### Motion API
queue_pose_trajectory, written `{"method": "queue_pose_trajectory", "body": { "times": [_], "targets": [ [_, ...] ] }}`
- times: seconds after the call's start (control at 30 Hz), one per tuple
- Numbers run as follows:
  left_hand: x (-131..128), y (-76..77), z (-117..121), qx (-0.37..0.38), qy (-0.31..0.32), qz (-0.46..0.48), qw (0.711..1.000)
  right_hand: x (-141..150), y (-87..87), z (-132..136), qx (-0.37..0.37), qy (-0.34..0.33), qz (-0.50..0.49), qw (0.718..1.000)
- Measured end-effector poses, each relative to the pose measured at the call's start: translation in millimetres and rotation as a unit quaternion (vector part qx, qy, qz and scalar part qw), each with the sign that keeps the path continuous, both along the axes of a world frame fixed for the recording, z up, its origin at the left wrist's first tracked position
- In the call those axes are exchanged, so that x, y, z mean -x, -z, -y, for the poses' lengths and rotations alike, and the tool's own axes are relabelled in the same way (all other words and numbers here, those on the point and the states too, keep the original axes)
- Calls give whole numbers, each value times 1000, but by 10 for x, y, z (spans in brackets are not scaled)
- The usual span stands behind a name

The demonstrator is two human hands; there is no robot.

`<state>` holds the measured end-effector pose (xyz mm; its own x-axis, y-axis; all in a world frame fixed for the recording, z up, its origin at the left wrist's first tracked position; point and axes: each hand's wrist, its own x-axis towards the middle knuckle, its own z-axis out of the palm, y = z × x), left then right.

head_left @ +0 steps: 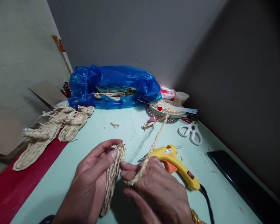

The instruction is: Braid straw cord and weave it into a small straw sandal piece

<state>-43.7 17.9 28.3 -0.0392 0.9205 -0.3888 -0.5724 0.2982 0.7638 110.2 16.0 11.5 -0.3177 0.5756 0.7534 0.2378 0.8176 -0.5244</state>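
Observation:
My left hand [91, 180] holds a flat woven straw sole [113, 177] on edge, fingers curled along its side. My right hand [154, 189] pinches a braided straw cord [154, 144] against the sole's rim. The cord runs up and away over the table to a small round basket [154, 107]. A yellow glue gun [177, 165] lies just beyond my right hand, nozzle pointing left, its black cable trailing toward me.
Several finished straw sandals [49, 130] lie at the left over the red strip [18, 186]. A blue plastic bag [114, 84] with straw coils sits at the back. White scissors [191, 132], a paper cup [180, 97] and a black flat object [238, 177] are on the right.

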Motion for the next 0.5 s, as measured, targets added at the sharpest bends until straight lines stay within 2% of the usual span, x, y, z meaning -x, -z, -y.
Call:
{"method": "queue_pose_trajectory", "body": {
  "times": [0.17,0.37,0.5],
  "targets": [
    [-36,-36,-8,-10,-28,-19,999,-13,0,1,2,-11,-11,1000],
    [-53,-49,10,-2,-2,4,1000,-24,-60,-19,93,-20,-65,993],
    [-50,-33,19,9,-6,23,1000,-10,-66,-21,104,3,-64,992]
  ]
}}
